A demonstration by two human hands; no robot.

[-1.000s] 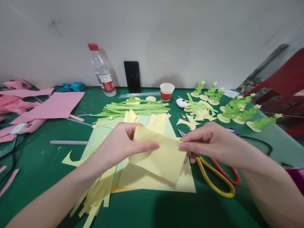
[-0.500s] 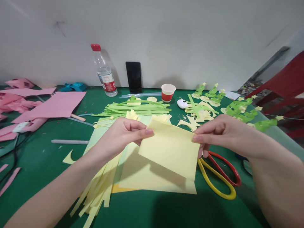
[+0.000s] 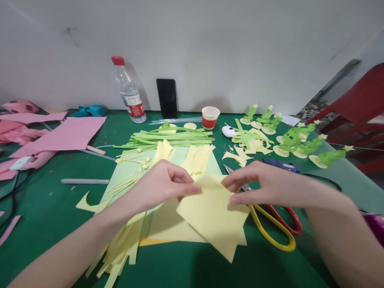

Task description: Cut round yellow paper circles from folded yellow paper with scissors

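A pale yellow paper sheet [image 3: 214,216] is tilted above another yellow sheet [image 3: 168,224] lying on the table. My left hand [image 3: 168,184] pinches its upper left edge between thumb and fingers. At the upper right edge, my right hand [image 3: 255,184] has its thumb and fingers on either side of the paper. Scissors [image 3: 274,230] with yellow and red handles lie beside and partly under my right hand. Yellow strips [image 3: 127,244] are bunched at the lower left, and small folded stars [image 3: 145,162] lie behind my left hand.
Green strips [image 3: 171,138], a paper cup [image 3: 210,118], a water bottle [image 3: 132,100] and a phone [image 3: 167,98] stand or lie at the back. Pink paper [image 3: 64,134] is at the left; green spirals with stars [image 3: 300,140] are at the right.
The held sheet has turned and moved lower, one corner now pointing down. Both hands have come lower, my right hand closer to my left. The scissors' blades now show.
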